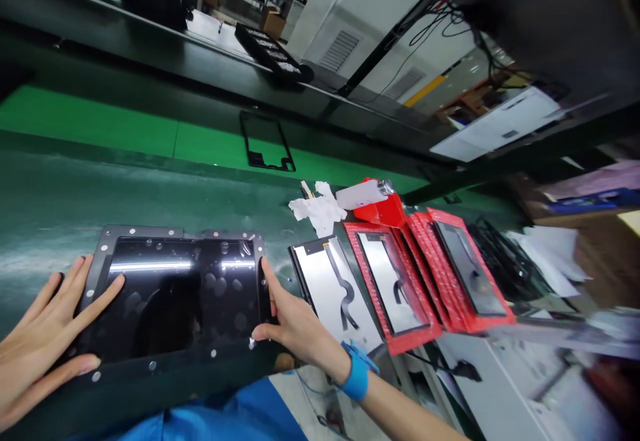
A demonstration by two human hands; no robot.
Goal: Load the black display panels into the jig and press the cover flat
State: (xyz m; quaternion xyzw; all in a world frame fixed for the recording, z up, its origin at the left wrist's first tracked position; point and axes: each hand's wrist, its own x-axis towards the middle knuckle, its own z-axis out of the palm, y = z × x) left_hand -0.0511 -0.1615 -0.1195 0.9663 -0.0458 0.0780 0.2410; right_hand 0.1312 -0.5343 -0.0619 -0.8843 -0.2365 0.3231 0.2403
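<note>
here's the framed dark screen (225, 314), lying just left of the silver panel (320, 278)! the left hand (55, 334) spreads its fingers, unclenched, over the edge farthest from the silver panel; the right hand (295, 324), nearest the silver panel, grasps the opposite edge. red pouches (430, 268) sit right of the silver panel, white tissue (323, 213) just beyond it.

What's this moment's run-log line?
left grip: spread over framed screen, left side | right grip: touching its right edge | rightward: silver-backed panel, red pouches
</note>
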